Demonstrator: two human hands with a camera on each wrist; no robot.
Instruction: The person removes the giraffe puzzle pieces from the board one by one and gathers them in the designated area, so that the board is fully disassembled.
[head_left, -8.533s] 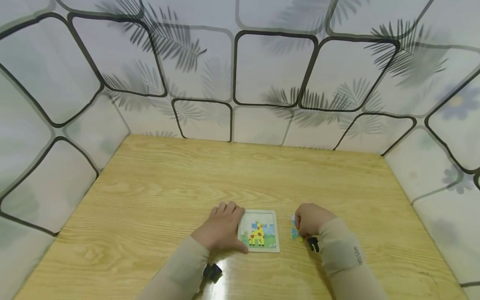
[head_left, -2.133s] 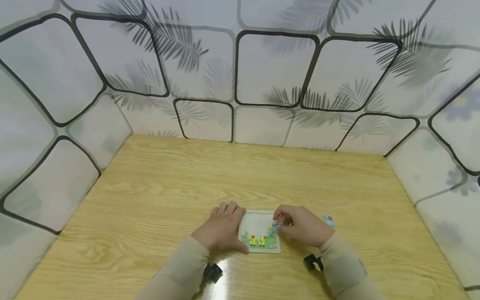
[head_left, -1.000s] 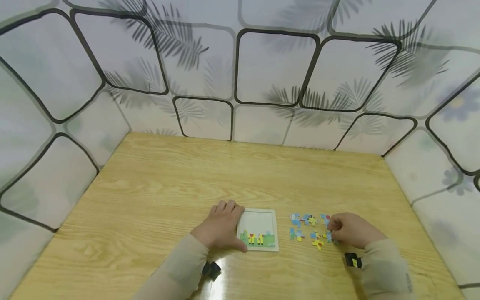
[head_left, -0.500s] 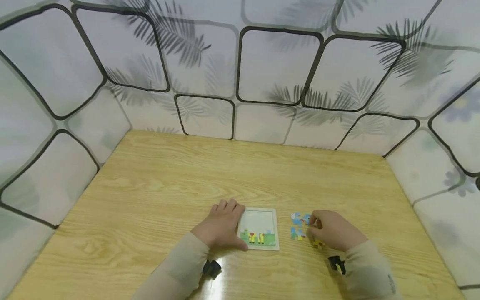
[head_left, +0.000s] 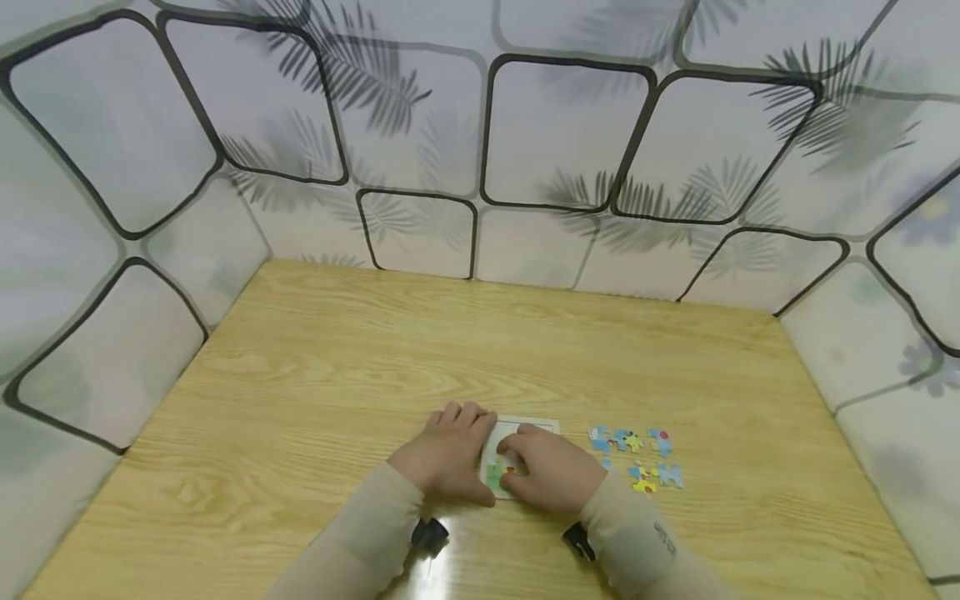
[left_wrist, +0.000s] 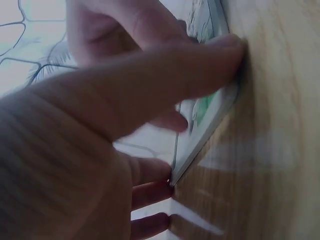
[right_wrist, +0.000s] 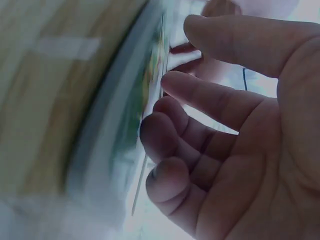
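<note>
A small white puzzle tray (head_left: 546,423) lies flat on the wooden table, its near part filled with green scenery pieces (head_left: 493,473). My left hand (head_left: 446,457) holds its left side; in the left wrist view the thumb of that hand (left_wrist: 100,110) is at the near corner and fingers are at the far corner. My right hand (head_left: 555,471) is over the tray's right side, covering part of the picture. In the right wrist view that hand (right_wrist: 240,140) has bent fingers beside the tray (right_wrist: 107,120), thumb and index apart, no piece visible between them.
Several loose puzzle pieces lie right of the tray, among them a blue one with a red dot (head_left: 662,442), a yellow one (head_left: 643,480) and a light blue one (head_left: 671,476). Patterned cloth walls (head_left: 555,242) enclose the table's back and sides.
My right hand has moved left from the loose pieces to the tray, uncovering several pieces on the right. My left hand has stayed at the tray. The head view has shifted slightly.
</note>
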